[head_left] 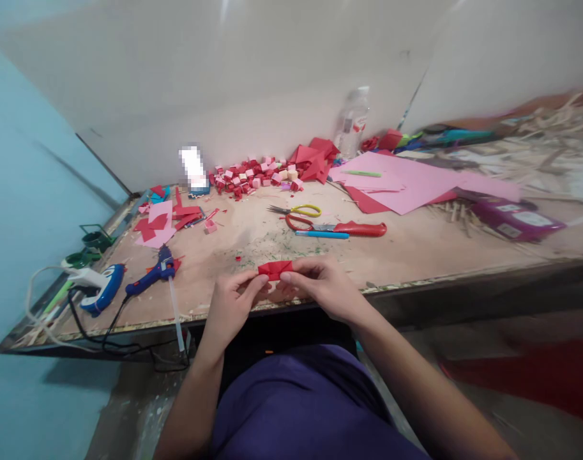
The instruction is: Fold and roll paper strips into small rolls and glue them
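Note:
Between my two hands is a small piece of folded red paper, held just above the table's front edge. The thumb and fingers of my left hand pinch its left end. My right hand pinches the right end the same way. Beyond the hands lie scissors with one yellow and one red handle loop, a red-handled cutting tool and a blue pen. A heap of small red and pink folded paper boxes sits at the back against the wall.
A blue glue gun and a blue-and-white power strip with cables occupy the table's left. Pink paper sheets, a plastic bottle and a purple container stand right of centre. Wood strips pile up far right.

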A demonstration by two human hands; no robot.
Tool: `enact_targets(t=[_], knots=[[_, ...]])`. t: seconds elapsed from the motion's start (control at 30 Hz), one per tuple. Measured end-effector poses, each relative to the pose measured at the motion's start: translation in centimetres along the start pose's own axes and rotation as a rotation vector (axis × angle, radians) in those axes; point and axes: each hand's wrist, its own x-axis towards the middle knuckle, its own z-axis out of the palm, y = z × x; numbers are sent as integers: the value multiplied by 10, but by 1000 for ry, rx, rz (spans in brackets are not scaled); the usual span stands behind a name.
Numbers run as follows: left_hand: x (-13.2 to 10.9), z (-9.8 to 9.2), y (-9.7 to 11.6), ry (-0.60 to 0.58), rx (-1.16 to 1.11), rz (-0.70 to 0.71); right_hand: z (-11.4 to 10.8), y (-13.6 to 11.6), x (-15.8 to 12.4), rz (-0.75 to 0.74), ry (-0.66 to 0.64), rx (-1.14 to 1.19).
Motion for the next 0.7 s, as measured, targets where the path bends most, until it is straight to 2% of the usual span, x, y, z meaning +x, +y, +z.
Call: enact_targets(t=[0.2,0.57,0.7], knots=[[0,0,-6,119,-69,46,-2,-2,0,9,21,10],[2,-3,-1,87,-20,131,1,-4,0,-32,41,50],[3,0,-4,158,-21,89,4,-4,2,-37,90,11]])
